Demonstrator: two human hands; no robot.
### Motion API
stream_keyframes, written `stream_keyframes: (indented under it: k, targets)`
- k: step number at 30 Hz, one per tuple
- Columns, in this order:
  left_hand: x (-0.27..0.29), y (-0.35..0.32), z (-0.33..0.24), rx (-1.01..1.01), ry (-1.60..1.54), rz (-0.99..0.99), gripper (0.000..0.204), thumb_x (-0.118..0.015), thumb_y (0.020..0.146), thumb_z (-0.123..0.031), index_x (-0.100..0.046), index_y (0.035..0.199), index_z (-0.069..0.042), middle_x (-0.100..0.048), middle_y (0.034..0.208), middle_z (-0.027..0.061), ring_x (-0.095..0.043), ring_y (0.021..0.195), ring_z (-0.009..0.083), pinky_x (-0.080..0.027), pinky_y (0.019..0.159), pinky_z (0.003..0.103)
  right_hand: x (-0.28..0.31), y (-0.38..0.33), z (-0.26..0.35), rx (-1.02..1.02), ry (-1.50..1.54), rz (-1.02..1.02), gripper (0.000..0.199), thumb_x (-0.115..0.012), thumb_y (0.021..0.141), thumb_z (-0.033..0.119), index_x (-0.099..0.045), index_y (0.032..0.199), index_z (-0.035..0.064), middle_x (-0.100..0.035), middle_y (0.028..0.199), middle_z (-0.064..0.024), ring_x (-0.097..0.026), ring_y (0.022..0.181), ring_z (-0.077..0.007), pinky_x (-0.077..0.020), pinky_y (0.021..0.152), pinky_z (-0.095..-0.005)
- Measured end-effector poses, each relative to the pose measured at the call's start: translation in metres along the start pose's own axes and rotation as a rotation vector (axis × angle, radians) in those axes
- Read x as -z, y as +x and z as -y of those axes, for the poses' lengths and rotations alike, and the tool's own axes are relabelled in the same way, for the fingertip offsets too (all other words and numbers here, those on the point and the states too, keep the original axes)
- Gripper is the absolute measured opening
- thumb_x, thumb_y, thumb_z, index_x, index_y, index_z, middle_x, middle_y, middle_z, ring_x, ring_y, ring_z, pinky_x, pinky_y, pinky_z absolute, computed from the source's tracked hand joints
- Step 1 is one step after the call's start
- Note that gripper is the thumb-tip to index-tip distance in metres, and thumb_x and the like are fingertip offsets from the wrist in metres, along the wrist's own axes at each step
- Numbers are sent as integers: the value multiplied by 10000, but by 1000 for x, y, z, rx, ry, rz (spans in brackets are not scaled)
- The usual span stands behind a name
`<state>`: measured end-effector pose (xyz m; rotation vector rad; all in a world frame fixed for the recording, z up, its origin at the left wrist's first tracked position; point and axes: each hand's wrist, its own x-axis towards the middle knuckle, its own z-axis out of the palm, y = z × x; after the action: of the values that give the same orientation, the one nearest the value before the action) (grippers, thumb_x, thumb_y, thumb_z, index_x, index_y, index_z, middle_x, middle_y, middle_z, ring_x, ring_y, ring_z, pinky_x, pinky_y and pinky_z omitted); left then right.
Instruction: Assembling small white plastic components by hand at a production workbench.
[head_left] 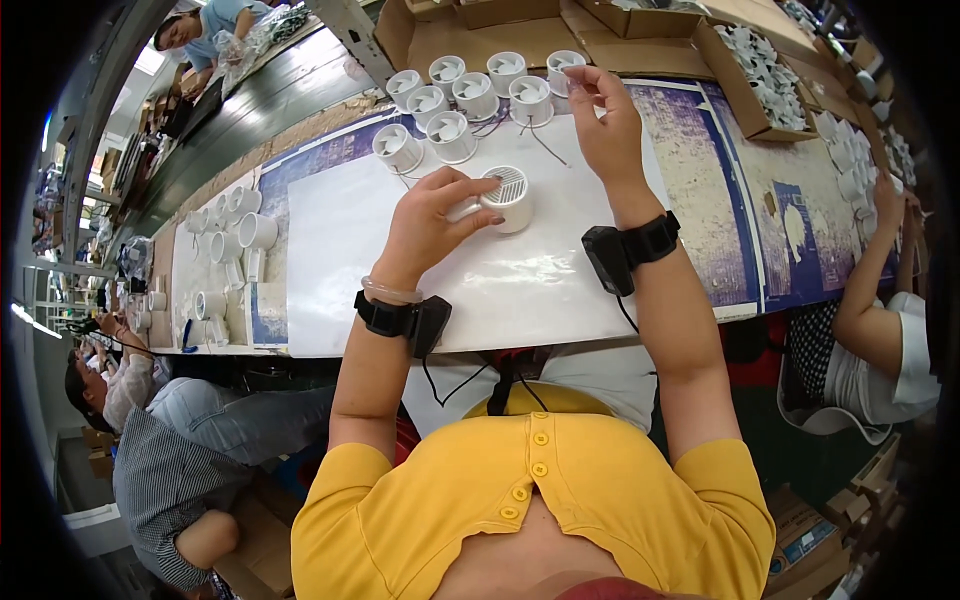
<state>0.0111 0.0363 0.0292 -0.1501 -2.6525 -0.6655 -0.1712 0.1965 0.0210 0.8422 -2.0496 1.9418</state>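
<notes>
Currently, at the far left, a co-worker in a striped top sits beside the desk, where a loose group of white round housings stands or lies, a small blue tool near its front edge. Next comes a white sheet spread over the desk. Above it, the left hand has its grip closed on a white slatted housing, thumb against the side and a finger at the top rim; this piece sits around the middle of the sheet, its grille facing up. Behind it stands a cluster of white fan cups, bladed insides showing, some with thin dark wires trailing. To the right, the right hand has its fingertips at the cluster's rear right cup; whether that grip clasps the rim or merely touches it, I cannot tell. Farther right stands a carton of white bladed parts, then another person's arm reaching toward stacked white pieces.
</notes>
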Motion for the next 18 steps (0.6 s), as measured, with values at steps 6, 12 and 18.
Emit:
stream_keyframes:
  k: [6, 12, 18]
  targets:
    - [-15, -4, 10, 242, -392, -49, 404, -739, 779, -253, -626, 1129, -86, -627, 909, 30, -587, 798, 114, -486, 652, 272, -15, -4, -35, 431, -519, 61, 386, -671, 775, 162, -590, 1145, 88, -612, 1119, -106, -546, 1057, -274, -418, 933, -372]
    - [-16, -5, 14, 497, -1081, -179, 381, -613, 898, -312, -569, 1192, -72, -626, 936, 42, -592, 802, 119, -504, 637, 265, -16, -11, -31, 500, -668, 267, 387, -694, 764, 216, -608, 1123, 98, -605, 1157, -84, -511, 1106, -288, -383, 975, -395]
    - [-16, -5, 24, 554, -1298, -258, 400, -473, 960, -398, -543, 1178, -70, -619, 950, 51, -592, 799, 133, -504, 621, 255, -15, -1, -39, 484, -589, 260, 250, -713, 752, 256, -679, 945, 101, -645, 1039, -44, -544, 1022, -265, -428, 900, -385]
